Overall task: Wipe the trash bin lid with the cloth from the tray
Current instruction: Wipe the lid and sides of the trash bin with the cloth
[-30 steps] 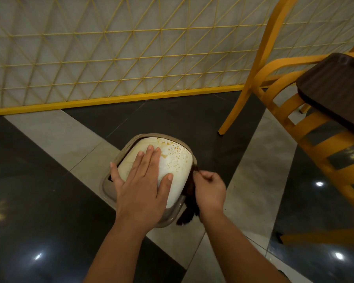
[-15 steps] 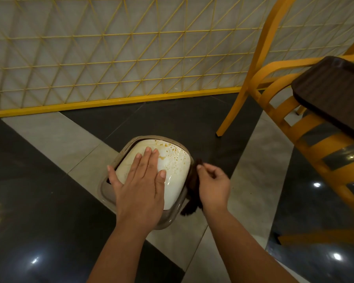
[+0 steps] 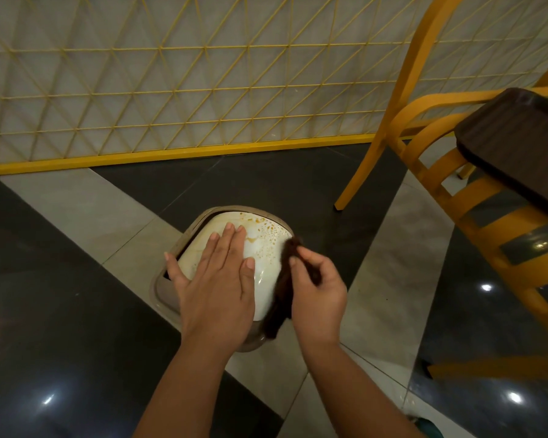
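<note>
- Brown cloth pinched in the right hand, dangling lengthwise along the lid's right edge.
- Orange spatter lies ahead-left of that grip.
- Left hand flat, fingers straight, pressing the lid.

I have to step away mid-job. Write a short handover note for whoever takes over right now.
Left hand: flat on the trash bin lid, steadying it.
Right hand: pinching the dark cloth, which hangs at the lid's right edge.
Tray: on the yellow chair, nothing visible on it.
Done: cloth fetched.
Left: orange stains on the lid's far part remain; wipe them.
</note>
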Motion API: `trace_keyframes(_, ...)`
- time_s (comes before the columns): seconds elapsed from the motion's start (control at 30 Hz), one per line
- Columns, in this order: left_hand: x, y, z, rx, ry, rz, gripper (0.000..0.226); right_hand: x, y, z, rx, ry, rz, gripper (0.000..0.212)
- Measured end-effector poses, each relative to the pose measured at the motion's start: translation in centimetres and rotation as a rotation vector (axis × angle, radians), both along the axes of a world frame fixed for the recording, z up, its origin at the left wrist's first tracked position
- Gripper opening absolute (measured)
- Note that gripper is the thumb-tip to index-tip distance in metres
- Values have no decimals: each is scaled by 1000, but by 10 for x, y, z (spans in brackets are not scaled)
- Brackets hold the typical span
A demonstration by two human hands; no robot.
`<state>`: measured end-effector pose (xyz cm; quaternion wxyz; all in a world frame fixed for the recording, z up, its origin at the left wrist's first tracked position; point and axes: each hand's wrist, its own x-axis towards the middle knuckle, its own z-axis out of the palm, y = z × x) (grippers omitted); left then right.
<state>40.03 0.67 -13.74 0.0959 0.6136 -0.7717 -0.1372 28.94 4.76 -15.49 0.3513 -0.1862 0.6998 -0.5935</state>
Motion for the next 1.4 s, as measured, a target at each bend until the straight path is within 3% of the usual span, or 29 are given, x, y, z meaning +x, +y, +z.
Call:
trace_keyframes(0.17,-1,0,-1,-2,-4,8,68,11,13,-15,135,-40,-11,20)
trace_keyframes(0.3,-1,0,-1,-2,-6,5,67,40,41,-2,44,-64,17,24)
trace_keyframes(0.4,0,0,-1,-12,-6,1,65,17,9,10,-29,5,41,21)
trace_keyframes(0.53,-1,2,-1,-17,-11,7,68,-4,-16,1,24,-29,-63,18)
trace_keyframes(0.73,-1,0,0,-11,-2,2,68,12,35,-7,186,-182,105,20)
trace_keyframes(0.9,0,0,0,-12,-2,-4,64,-11,15,26,-204,-634,42,22)
trace_keyframes(0.97,-1,1,0,-16,-2,1,65,-10,5,15,-124,-525,-11,20)
trace_keyframes(1.1,-1,2,1,-23,-4,7,69,1,-5,-15,68,-122,-138,15)
trace_keyframes(1.27,0,0,-1,-12,-1,5,67,32,28,-14,39,-67,62,35)
trace_keyframes(1.4,0,1,0,-9,-6,4,67,44,47,-16,49,100,135,42)
